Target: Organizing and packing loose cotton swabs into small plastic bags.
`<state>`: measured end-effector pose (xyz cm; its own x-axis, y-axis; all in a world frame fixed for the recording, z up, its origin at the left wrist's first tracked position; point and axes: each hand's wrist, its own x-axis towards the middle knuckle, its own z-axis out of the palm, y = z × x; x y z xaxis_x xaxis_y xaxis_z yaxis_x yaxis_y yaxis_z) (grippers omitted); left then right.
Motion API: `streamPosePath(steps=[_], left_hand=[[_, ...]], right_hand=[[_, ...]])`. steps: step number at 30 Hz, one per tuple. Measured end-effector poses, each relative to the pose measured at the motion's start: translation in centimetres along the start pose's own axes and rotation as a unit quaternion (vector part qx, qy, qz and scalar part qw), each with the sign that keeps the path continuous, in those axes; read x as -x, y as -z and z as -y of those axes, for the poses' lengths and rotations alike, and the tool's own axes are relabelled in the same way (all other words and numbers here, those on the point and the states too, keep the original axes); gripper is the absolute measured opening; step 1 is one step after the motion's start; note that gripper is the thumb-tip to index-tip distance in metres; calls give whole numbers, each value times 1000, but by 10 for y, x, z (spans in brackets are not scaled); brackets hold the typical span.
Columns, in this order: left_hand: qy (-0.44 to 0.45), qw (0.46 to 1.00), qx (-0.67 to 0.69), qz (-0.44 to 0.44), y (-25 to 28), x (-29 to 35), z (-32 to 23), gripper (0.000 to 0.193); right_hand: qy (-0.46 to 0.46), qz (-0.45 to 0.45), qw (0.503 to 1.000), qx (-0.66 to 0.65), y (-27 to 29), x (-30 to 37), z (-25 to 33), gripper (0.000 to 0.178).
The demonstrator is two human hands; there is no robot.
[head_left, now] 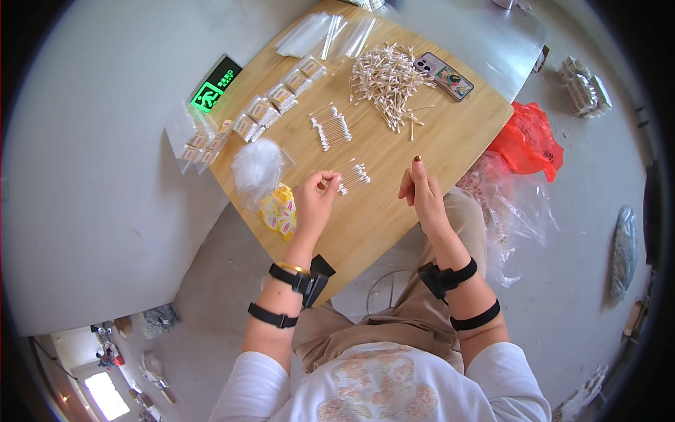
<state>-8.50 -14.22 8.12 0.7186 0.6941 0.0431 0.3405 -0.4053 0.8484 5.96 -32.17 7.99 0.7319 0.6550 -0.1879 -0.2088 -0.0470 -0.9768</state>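
Sitting at the near corner of the wooden desk [394,218], the person has both forearms strapped with black bands. Left hand [314,200] pinches a few cotton swabs [328,181] between thumb and fingers, grip narrow and closed on them, probably to even them up into a count. Just beside it, toward the desk middle, lies a small swab bundle [354,176], touching or nearly touching the held ones; hard to tell. Right hand [420,193] stands on edge near the right side of the desk, fingers straight and together, holding nothing, grip loose and open.

At the left edge, a crumpled clear bag [256,167] and a yellow printed packet [280,209] overhang the rim, within the left hand's reach. Bare wood between the two hands leaves room to work.

Farther in, a second sorted swab bundle [332,129] sits mid-desk, lined up, likely already counted. Beyond it the loose swab pile [387,79] spreads near the far right edge, next to a phone [444,74]. A row of filled small packets [278,102] runs along the far left edge, with empty clear sleeves [327,34] at the far corner. More packets in a clear bag [202,144] lie off the left edge. A red plastic bag [529,141] sits on the floor off the right edge.
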Motion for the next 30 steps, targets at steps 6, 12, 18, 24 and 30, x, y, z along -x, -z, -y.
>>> streamPosePath(steps=[6,12,18,24,30], left_hand=[[-22,978,-200,-49,-17,-30,40,8],[-88,952,-280,-89,-25,-26,56,22],[-148,952,-266,-22,-32,-27,65,23],[-129,967,-219,-8,-27,-16,66,23],[-103,973,-204,-44,-20,-20,75,18]], right_hand=[[-42,15,999,-15,-4,-9,-35,73],[-62,8,997,-40,-2,-13,-44,68],[-57,12,996,-60,-7,-18,-52,58],[-15,-4,999,-50,-5,-20,-59,45],[-16,6,999,-28,-7,-19,-69,43]])
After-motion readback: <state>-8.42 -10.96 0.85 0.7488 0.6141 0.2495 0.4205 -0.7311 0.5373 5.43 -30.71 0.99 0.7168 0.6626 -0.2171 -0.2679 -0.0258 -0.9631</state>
